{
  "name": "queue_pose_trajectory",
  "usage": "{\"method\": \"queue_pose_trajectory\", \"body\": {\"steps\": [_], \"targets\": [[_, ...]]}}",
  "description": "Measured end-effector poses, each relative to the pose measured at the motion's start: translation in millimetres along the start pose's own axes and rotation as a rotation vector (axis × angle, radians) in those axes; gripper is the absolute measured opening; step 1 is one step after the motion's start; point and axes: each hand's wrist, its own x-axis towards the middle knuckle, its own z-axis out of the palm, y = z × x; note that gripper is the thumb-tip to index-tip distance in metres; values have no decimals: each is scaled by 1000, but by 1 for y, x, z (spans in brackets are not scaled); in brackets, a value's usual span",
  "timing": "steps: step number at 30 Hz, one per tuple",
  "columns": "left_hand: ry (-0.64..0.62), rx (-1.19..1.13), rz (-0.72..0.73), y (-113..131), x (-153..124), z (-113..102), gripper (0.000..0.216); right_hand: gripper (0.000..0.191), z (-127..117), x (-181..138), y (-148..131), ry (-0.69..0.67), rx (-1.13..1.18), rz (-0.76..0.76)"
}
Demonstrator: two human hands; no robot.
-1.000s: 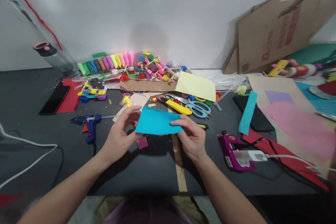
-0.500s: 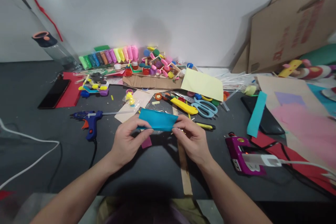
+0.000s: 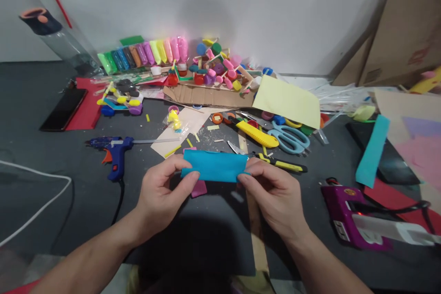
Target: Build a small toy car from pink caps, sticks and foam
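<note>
Blue sheet [image 3: 215, 166] between both hands [image 3: 156, 197] [image 3: 280, 200]

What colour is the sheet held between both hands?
The sheet is bright blue, seen in the head view.

At left, you are seeing a glue gun [image 3: 119, 156] lying near a black phone [image 3: 64, 110]. At upper left, a bottle [image 3: 58, 39] is showing beside coloured packets [image 3: 148, 53]. Right of centre, blue-handled scissors [image 3: 283, 130] are lying beside a yellow cutter [image 3: 257, 133], and a purple device [image 3: 336, 202] is sitting at lower right.
</note>
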Motion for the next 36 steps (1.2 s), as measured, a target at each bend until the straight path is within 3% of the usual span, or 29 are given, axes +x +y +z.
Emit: {"method": "queue_pose_trajectory", "body": {"steps": [8, 13, 18, 21, 25, 27, 31, 36], "targets": [[-49, -76, -85, 13, 7, 3, 16, 16, 3, 0, 0, 44, -102, -57], [-99, 0, -60, 16, 7, -2, 13, 12, -1, -4, -1, -25, -206, -130], [-175, 193, 144, 15, 4, -10, 9, 17, -9, -11, -10, -124, -473, -333], [-79, 317, 317, 15, 3, -11, 13, 16, -10, -12, -15, -84, -570, -426], [47, 478, 486, 29, 4, -16, 16, 16, -10, -15, -26, -26, -591, -410], [-2, 578, 563, 42, 0, -23, 15, 19, -12, -23, -34, -36, -593, -409], [-278, 605, 625, 57, -25, -36, 4, 23, -16, -53, -41, -79, -637, -470], [-337, 606, 614, 34, -81, -30, 19, 20, -3, -91, -18, -236, -612, -596]]}}
